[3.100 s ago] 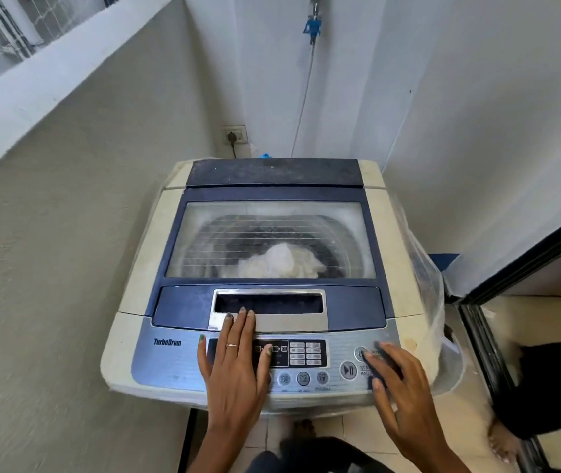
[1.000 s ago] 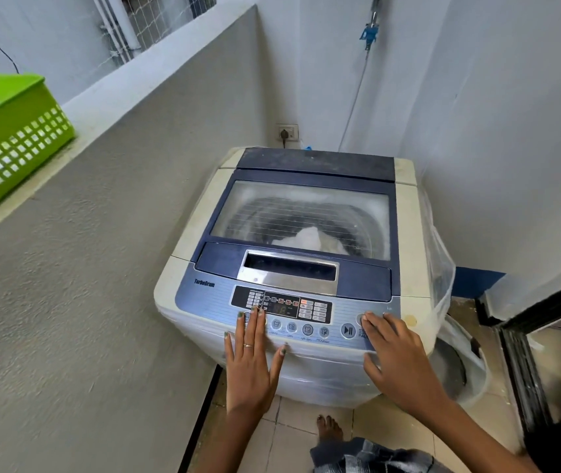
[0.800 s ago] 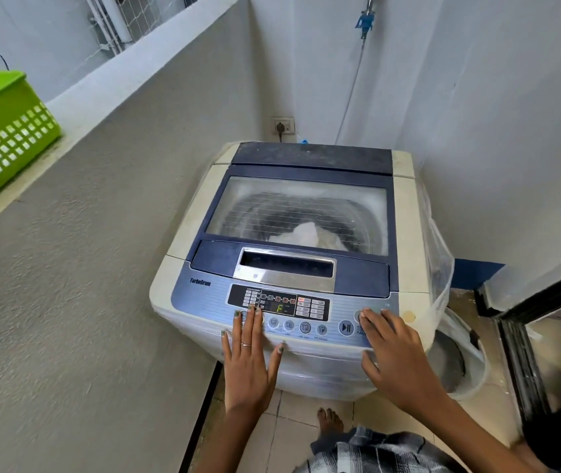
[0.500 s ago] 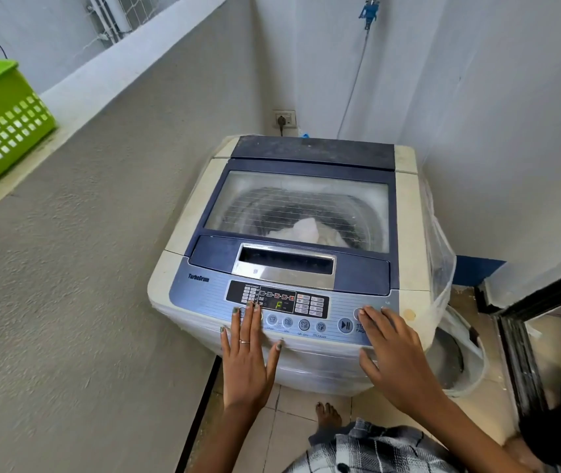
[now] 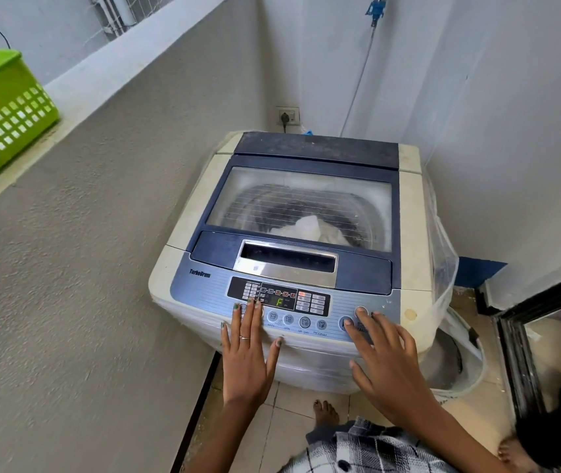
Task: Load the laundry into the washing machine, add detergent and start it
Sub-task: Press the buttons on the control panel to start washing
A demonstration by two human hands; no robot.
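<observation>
White laundry (image 5: 309,228) lies in the drum under the shut lid (image 5: 301,206) of the washing machine (image 5: 183,268). Left hand (image 5: 246,353) and right hand (image 5: 386,358) rest flat, fingers straight, on its control panel (image 5: 204,288), holding nothing. A green basket (image 5: 2,114) sits on the ledge (image 5: 108,70); clear plastic (image 5: 443,247) hangs beside the machine.

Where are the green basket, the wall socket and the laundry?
green basket (image 5: 5,121), head view, on its latticed side wall.
wall socket (image 5: 288,115), head view, on its white faceplate.
laundry (image 5: 309,227), head view, on the white cloth under the lid window.
</observation>
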